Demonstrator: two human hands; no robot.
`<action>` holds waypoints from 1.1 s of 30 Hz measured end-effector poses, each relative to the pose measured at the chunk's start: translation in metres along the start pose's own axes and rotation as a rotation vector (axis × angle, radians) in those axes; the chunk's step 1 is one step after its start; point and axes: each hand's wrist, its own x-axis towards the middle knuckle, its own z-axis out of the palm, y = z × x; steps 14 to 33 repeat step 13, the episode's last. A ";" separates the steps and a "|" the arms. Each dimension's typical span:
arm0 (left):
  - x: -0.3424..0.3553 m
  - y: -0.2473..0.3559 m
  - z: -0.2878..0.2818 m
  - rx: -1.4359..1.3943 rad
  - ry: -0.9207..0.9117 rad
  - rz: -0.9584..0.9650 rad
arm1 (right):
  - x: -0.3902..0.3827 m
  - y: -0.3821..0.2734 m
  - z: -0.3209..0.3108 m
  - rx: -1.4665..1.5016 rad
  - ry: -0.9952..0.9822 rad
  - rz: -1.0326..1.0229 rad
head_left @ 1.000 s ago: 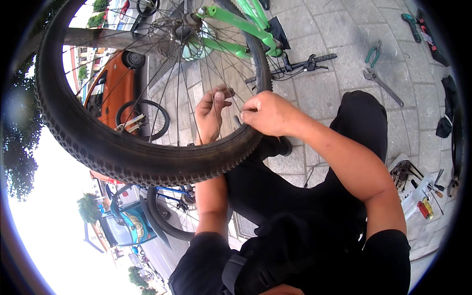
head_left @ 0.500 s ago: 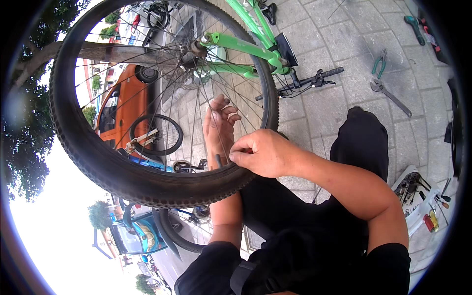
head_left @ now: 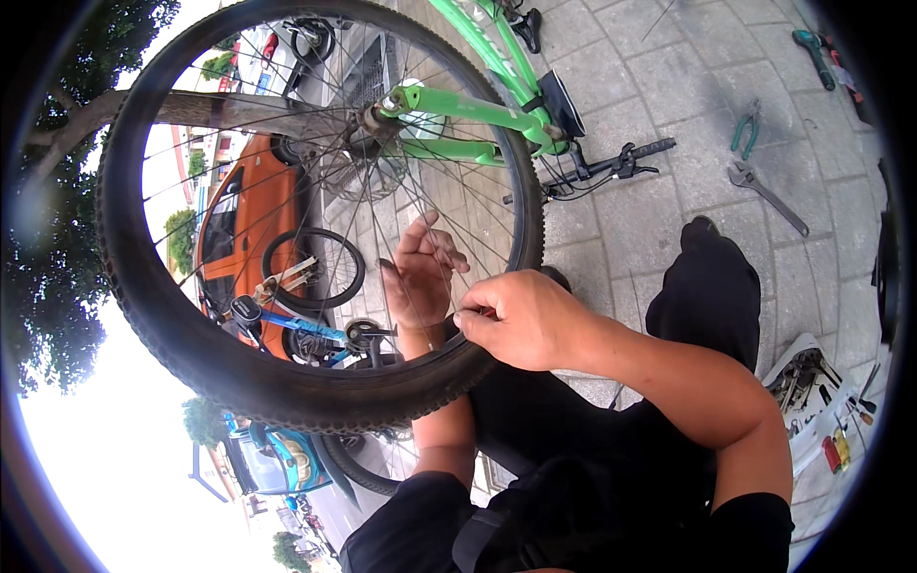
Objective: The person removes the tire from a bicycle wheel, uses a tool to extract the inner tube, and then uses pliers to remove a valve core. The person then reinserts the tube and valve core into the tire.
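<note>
A bicycle wheel with a black knobby tyre stands in front of me, held in a green fork. My left hand is beyond the spokes, seen through them, its fingers spread and somewhat curled, with nothing visible in it. The tyre hides part of that forearm. On the near side, my right hand has thumb and forefinger pinched together by a spoke, just inside the rim. What sits between those fingertips is too small to make out. A brake disc shows around the hub.
Handlebars rest low by the paving. Green-handled pliers and an adjustable wrench lie to the right. Several screwdrivers are at lower right. Another bicycle wheel, a blue bicycle frame and an orange car stand beyond.
My left hand has drawn back toward me, and its thumb now stands out from the fingers. The right hand has shifted slightly toward me, still pinched. The wheel sits a little lower in view.
</note>
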 end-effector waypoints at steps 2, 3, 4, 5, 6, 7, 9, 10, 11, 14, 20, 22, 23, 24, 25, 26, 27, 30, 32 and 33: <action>0.001 0.001 0.002 -0.061 -0.010 0.028 | -0.001 0.000 -0.003 -0.009 0.007 -0.006; 0.001 0.003 0.001 -0.070 -0.009 0.028 | -0.002 0.002 -0.004 -0.027 0.024 -0.019; 0.003 0.004 0.003 -0.079 -0.009 0.029 | -0.003 0.004 -0.005 -0.045 0.042 -0.033; 0.004 0.004 0.006 -0.098 0.015 0.041 | -0.002 0.005 -0.006 -0.063 0.060 -0.046; 0.005 0.004 0.008 -0.122 0.006 0.051 | -0.002 0.007 -0.008 -0.069 0.064 -0.046; 0.005 0.004 0.008 -0.146 -0.003 0.061 | -0.001 0.007 -0.010 -0.075 0.069 -0.046; 0.006 0.004 0.010 -0.207 0.032 0.076 | 0.001 0.007 -0.016 -0.094 0.081 -0.036; 0.007 0.004 0.009 -0.212 0.026 0.085 | 0.002 0.007 -0.019 -0.107 0.088 -0.027; 0.007 0.003 0.006 -0.217 0.022 0.094 | 0.004 0.007 -0.022 -0.120 0.094 -0.017; 0.010 0.002 -0.004 -0.234 -0.025 0.097 | 0.005 0.004 -0.029 -0.071 0.107 0.019; 0.010 0.002 -0.004 -0.234 -0.025 0.097 | 0.005 0.004 -0.029 -0.071 0.107 0.019; 0.010 0.002 -0.004 -0.234 -0.025 0.097 | 0.005 0.004 -0.029 -0.071 0.107 0.019; 0.010 0.002 -0.004 -0.234 -0.025 0.097 | 0.005 0.004 -0.029 -0.071 0.107 0.019; 0.010 0.002 -0.004 -0.234 -0.025 0.097 | 0.005 0.004 -0.029 -0.071 0.107 0.019; 0.010 0.002 -0.004 -0.234 -0.025 0.097 | 0.005 0.004 -0.029 -0.071 0.107 0.019; 0.010 0.002 -0.004 -0.234 -0.025 0.097 | 0.005 0.004 -0.029 -0.071 0.107 0.019; 0.010 0.002 -0.004 -0.234 -0.025 0.097 | 0.005 0.004 -0.029 -0.071 0.107 0.019; 0.010 0.002 -0.004 -0.234 -0.025 0.097 | 0.005 0.004 -0.029 -0.071 0.107 0.019; 0.010 0.002 -0.004 -0.234 -0.025 0.097 | 0.005 0.004 -0.029 -0.071 0.107 0.019; 0.010 0.002 -0.004 -0.234 -0.025 0.097 | 0.005 0.004 -0.029 -0.071 0.107 0.019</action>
